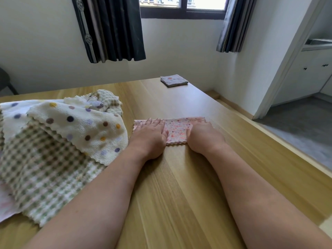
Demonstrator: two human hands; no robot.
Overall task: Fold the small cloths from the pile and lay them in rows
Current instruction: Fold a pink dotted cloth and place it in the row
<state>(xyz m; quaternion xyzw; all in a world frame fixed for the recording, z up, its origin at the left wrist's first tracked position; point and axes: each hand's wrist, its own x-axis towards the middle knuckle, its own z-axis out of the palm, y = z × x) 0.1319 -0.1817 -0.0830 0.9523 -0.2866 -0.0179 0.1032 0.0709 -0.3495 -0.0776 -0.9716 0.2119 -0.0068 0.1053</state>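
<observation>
A pink speckled cloth (177,131) lies folded into a strip on the wooden table (179,186), in the middle. My left hand (150,132) lies flat on its left part, fingers straight and pointing away from me. My right hand (202,134) presses on its right part, with the fingers bent over the cloth's far edge. To the left sits the pile of cloths (53,141): a cream one with coloured dots on top of a green checked one. A grey folded cloth (173,80) rests at the table's far edge.
The table's right edge (269,130) drops to a grey floor. White walls stand behind the table, with dark curtains (115,27) and a window above. A doorway opens at the right.
</observation>
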